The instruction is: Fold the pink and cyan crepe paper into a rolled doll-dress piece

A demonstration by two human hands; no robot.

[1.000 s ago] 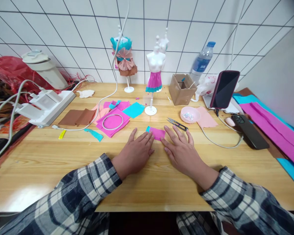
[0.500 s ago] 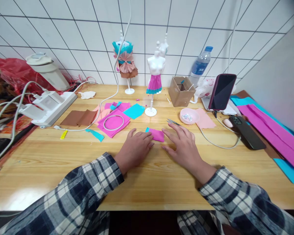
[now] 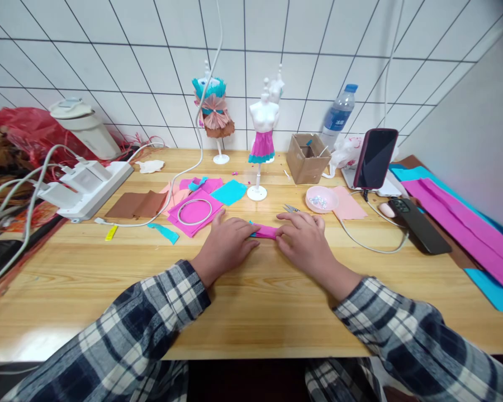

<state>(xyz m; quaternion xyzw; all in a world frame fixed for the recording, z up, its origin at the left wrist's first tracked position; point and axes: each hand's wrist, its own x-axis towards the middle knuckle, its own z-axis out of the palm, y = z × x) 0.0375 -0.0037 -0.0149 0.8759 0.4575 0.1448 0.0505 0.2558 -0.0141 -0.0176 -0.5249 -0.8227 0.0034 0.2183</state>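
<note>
A small folded strip of magenta crepe paper [image 3: 265,231] with a turquoise edge lies between my hands on the wooden table. My left hand [image 3: 230,245] has closed on its left end, fingers over the top and thumb in front. At the other end, my right hand [image 3: 304,240] pinches the strip between thumb and fingers. Partly covered by the right fingers are small scissors [image 3: 291,208]. Just behind the strip stands a white mini mannequin [image 3: 263,116] wearing a magenta skirt [image 3: 262,146] with a turquoise hem.
Left are magenta sheets with a silver ring [image 3: 195,212], turquoise paper [image 3: 230,192], brown paper [image 3: 136,205] and a power strip [image 3: 96,192]. A dressed mannequin [image 3: 214,109] stands behind. Right are a pink bowl [image 3: 321,199], a cardboard box [image 3: 308,162] and phones [image 3: 421,226], [image 3: 375,159].
My right hand has moved left and closed on the strip's right end. The strip, flat before, now looks narrower and folded up. The view has tilted slightly.
</note>
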